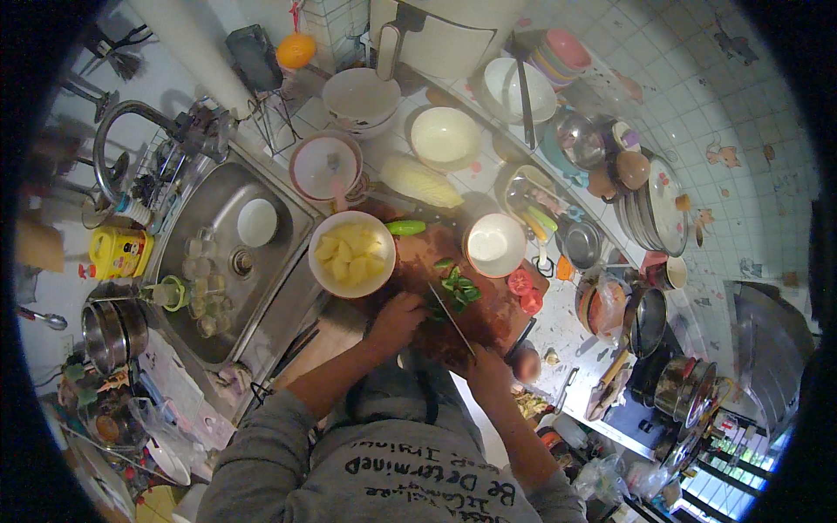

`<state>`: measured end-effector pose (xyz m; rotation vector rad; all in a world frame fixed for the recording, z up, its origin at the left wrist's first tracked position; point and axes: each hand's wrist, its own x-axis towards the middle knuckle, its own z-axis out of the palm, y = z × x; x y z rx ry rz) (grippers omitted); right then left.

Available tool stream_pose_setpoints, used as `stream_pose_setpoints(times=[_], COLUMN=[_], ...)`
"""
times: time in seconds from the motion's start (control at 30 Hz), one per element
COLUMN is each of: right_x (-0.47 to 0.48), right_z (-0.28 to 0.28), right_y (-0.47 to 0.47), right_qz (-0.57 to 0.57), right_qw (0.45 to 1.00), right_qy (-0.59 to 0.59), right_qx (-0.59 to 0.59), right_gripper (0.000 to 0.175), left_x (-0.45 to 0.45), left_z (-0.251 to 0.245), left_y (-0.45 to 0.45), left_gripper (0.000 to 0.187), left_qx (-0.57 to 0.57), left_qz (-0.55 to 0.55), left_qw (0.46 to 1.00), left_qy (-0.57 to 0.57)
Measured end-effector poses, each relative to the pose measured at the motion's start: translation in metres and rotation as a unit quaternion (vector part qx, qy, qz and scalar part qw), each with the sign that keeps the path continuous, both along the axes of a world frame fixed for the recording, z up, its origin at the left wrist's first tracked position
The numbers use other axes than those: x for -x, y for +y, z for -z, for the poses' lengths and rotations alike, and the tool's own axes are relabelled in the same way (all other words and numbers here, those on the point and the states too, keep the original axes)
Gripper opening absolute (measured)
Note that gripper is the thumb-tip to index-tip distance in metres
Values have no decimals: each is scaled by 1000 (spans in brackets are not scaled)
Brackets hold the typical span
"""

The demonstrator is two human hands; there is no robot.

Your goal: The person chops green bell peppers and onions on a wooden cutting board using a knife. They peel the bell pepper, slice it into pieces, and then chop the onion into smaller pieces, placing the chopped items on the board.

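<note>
In my right hand [487, 369] is a kitchen knife [451, 318], its blade slanting across the wooden cutting board [500, 312]. My left hand [397, 320] rests low over the board, fingers bent, left of the blade. Whatever lies beneath those fingers is hidden. Cut green pepper pieces [461, 287] lie in a small heap just beyond the knife. A whole green pepper [406, 227] is at the board's far edge. Beside it, a bowl [316, 278] holds peeled yellow chunks, perhaps potato. Two cut tomato pieces [521, 282] sit at the right, near a white bowl [497, 245].
To the left is a steel sink [196, 170] with a white bowl [257, 223] and several small glass jars [208, 286]. A napa cabbage [422, 182] and a cream bowl [446, 138] stand behind the board. Stacked plates [660, 202] and pots [685, 386] line the right side.
</note>
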<state>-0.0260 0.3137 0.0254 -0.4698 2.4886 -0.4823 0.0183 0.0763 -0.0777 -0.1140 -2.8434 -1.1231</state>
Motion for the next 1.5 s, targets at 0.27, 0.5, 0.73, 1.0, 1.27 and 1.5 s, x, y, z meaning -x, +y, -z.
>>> stream_pose_setpoints(times=[0.27,0.5,0.73,1.0,1.27,1.5], right_x=[7,14,10,-1,-6,-7], right_z=[17,-29,29,-18,-14,30], right_y=[-3,3,-17,8,-1,-8], right_qz=[1,-88,-45,-28,-55,58], right_qw=[995,995,999,997,995,996], right_qy=[71,11,14,67,-34,-50], right_qx=[66,-42,2,40,-74,48], right_gripper=[30,33,31,28,31,32], left_x=[-9,0,-7,-3,-1,-13], left_z=[4,-8,-5,-14,-14,-7], left_y=[-13,-18,-19,1,1,-4], left_gripper=[24,24,20,14,11,33], left_qx=[-90,-19,-54,-43,-44,-5], left_qz=[-21,35,10,-47,-44,-14], left_qw=[993,998,996,998,998,999], left_qy=[-67,-45,-70,-21,-22,32])
